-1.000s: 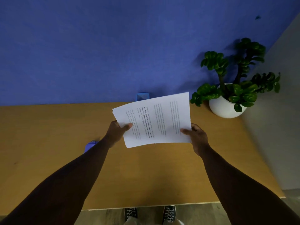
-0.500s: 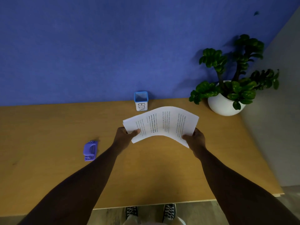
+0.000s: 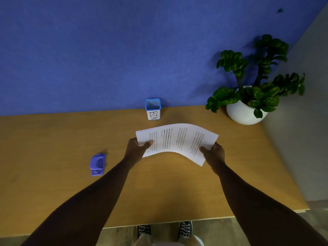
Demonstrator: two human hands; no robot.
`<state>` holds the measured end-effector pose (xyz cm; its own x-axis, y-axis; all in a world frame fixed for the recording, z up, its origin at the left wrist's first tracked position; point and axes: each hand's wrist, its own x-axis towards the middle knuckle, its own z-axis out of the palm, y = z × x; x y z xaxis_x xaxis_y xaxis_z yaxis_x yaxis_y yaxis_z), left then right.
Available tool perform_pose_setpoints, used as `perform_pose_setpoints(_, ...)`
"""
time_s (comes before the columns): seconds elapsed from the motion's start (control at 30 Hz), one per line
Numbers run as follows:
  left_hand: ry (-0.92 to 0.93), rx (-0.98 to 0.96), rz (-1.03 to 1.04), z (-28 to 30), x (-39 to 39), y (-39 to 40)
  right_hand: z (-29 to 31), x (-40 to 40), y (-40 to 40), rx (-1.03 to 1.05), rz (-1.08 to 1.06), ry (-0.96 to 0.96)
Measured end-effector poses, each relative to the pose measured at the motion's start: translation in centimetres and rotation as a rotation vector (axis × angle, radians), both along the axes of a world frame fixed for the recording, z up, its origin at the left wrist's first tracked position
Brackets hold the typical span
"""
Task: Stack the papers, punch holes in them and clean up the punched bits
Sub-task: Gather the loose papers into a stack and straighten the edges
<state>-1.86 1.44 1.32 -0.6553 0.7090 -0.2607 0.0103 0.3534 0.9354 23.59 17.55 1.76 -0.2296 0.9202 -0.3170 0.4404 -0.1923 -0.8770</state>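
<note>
Left hand (image 3: 137, 148) pinches left end of papers (image 3: 177, 140), thumb on top. Right hand (image 3: 213, 153) pinches right end. Papers bend up in middle, above wood table (image 3: 53, 139). To stack well: tap edges on table till even, hold loose. Purple hole punch (image 3: 97, 164) sits off to left, untouched. Small blue-rimmed cup (image 3: 153, 109) behind papers says "BIN". Print on papers too small to read.
</note>
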Motion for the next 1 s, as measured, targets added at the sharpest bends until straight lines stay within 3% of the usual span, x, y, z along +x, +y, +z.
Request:
perform_pose_setpoints(0.33, 0.056, -0.244, 0.011, -1.6, 0.1, -0.8, -0.6, 0.2, -0.5, -0.007, 0.093, -0.144)
perform_pose_setpoints(0.63, 0.010, -0.059, 0.021, 0.5, -1.3, 0.2, 0.3, -0.1, 0.1, -0.012, 0.038, 0.011)
perform_pose_setpoints(1.0, -0.219, 0.059, 0.221, 0.9, -1.8, -0.5, 0.9, 0.4, 0.7, -0.254, -0.141, 0.248)
